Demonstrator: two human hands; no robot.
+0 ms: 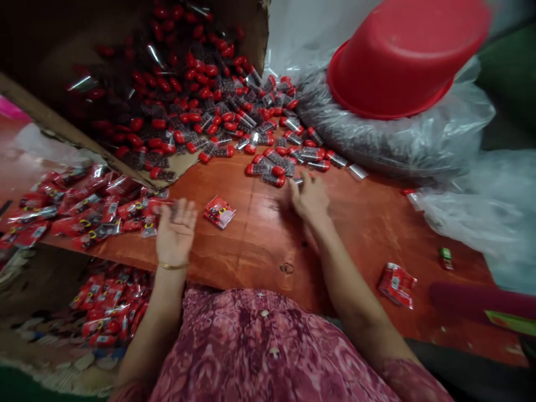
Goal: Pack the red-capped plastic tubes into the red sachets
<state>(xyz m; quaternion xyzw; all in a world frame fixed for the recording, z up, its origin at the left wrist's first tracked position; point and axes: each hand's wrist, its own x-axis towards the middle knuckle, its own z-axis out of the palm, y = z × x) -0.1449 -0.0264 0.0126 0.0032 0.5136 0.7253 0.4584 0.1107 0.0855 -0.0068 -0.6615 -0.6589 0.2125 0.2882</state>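
My left hand [176, 230] hovers palm-up over the reddish wooden table [259, 234], fingers apart and empty, beside a heap of red packets [79, 204]. One red packet [219, 211] lies just right of it. My right hand [309, 196] stretches flat toward a spill of small clear tubes with red caps [272, 162], fingertips nearly touching the nearest ones. Nothing shows in its fingers.
A cardboard box [167, 84] on its side pours out the capped tubes. A red plastic basin [402, 56] rests on a clear bag of dark contents [397, 139]. Another red packet [397, 285] lies at right. More packets [109, 312] fill a box below the table's edge.
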